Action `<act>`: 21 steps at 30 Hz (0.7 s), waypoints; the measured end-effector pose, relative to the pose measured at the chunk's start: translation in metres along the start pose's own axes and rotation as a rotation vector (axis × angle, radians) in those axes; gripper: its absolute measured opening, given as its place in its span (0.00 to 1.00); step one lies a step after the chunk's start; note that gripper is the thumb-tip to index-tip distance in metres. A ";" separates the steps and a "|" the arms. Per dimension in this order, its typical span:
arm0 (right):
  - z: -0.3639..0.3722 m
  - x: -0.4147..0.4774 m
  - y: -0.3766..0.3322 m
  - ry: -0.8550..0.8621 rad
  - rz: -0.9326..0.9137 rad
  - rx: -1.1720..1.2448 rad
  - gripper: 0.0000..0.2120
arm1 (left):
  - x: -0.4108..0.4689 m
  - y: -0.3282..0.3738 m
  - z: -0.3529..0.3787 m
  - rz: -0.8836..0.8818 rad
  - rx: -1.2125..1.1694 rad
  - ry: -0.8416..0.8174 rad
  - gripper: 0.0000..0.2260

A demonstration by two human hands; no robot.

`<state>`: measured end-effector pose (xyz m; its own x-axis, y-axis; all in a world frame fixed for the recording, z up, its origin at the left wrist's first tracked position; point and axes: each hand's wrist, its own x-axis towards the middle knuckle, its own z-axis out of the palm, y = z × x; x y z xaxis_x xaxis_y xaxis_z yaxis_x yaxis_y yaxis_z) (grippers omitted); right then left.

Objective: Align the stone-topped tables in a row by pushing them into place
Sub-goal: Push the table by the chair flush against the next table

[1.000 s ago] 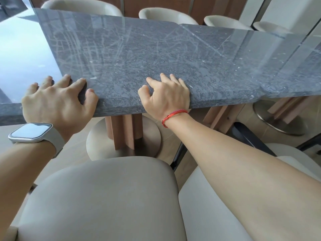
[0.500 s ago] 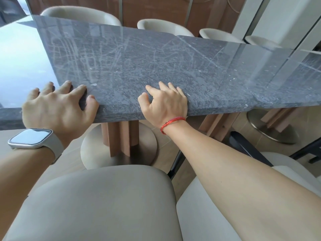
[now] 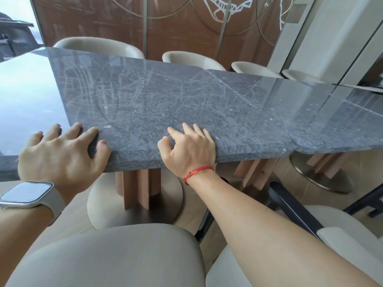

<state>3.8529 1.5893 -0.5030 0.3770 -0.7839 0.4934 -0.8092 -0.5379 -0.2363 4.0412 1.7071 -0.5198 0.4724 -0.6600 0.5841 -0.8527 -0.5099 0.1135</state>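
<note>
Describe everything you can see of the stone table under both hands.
The middle table has a polished grey stone top, white-flecked and veined, with a thick edge and rounded corners, on a ribbed wooden pedestal over a round metal-looking base. Its right side lies close against the next table. The left hand and right hand rest on its near edge, fingers laid on top.

You're in a restaurant dining room: grey stone surfaces (image 3: 165,104) set in a row on pedestal bases (image 3: 136,187), cream upholstered chairs (image 3: 99,46) along both sides, a decorative wood wall panel (image 3: 186,23) behind.
</note>
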 end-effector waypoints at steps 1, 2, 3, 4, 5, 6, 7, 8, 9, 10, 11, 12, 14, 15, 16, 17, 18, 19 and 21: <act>0.000 0.000 0.000 0.005 -0.003 0.004 0.25 | -0.001 0.002 -0.003 -0.011 -0.015 0.000 0.22; 0.000 0.000 0.000 0.014 -0.007 0.011 0.25 | -0.002 0.003 -0.005 -0.018 -0.024 0.007 0.22; 0.001 0.001 0.000 0.027 -0.007 0.018 0.24 | -0.002 0.004 -0.007 -0.019 -0.032 0.008 0.23; 0.001 0.003 0.001 0.036 -0.006 0.022 0.24 | -0.001 0.006 -0.010 -0.016 -0.043 0.003 0.23; 0.002 0.003 0.002 0.039 -0.005 0.023 0.24 | -0.001 0.009 -0.013 -0.012 -0.052 -0.003 0.23; 0.003 0.004 0.003 0.037 -0.002 0.023 0.24 | -0.001 0.010 -0.014 -0.011 -0.056 -0.001 0.24; 0.004 0.004 0.003 0.036 0.000 0.022 0.25 | -0.001 0.011 -0.015 -0.012 -0.058 0.004 0.24; 0.005 0.004 0.003 0.033 -0.002 0.021 0.25 | -0.001 0.012 -0.016 -0.011 -0.058 0.003 0.24; 0.006 0.004 0.003 0.032 -0.007 0.019 0.25 | -0.001 0.011 -0.016 -0.010 -0.057 -0.007 0.24; 0.007 0.004 0.002 0.032 -0.011 0.019 0.25 | 0.000 0.009 -0.015 -0.010 -0.053 -0.019 0.24; 0.008 0.004 0.001 0.033 -0.015 0.019 0.25 | 0.000 0.008 -0.014 -0.009 -0.049 -0.030 0.24; 0.009 0.005 0.001 0.035 -0.017 0.017 0.25 | 0.001 0.007 -0.013 -0.006 -0.048 -0.038 0.25; 0.009 0.005 0.001 0.041 -0.017 0.019 0.25 | 0.001 0.006 -0.012 -0.003 -0.041 -0.035 0.24; 0.009 0.006 0.001 0.046 -0.014 0.026 0.24 | 0.002 0.006 -0.010 -0.005 -0.040 -0.031 0.24; 0.009 0.006 0.001 0.050 -0.010 0.032 0.24 | 0.003 0.006 -0.009 -0.005 -0.040 -0.029 0.24; 0.009 0.006 0.001 0.054 -0.008 0.035 0.24 | 0.003 0.006 -0.009 -0.003 -0.039 -0.029 0.24; 0.009 0.006 0.001 0.059 -0.006 0.039 0.23 | 0.004 0.006 -0.008 0.001 -0.038 -0.027 0.24; 0.010 0.006 0.001 0.066 -0.007 0.042 0.23 | 0.004 0.006 -0.008 0.004 -0.038 -0.024 0.24; 0.010 0.006 0.002 0.073 -0.009 0.046 0.23 | 0.003 0.006 -0.008 0.004 -0.038 -0.015 0.24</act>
<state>3.8584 1.5807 -0.5090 0.3489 -0.7552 0.5550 -0.7835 -0.5599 -0.2693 4.0360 1.7065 -0.5113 0.4718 -0.6702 0.5729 -0.8623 -0.4862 0.1414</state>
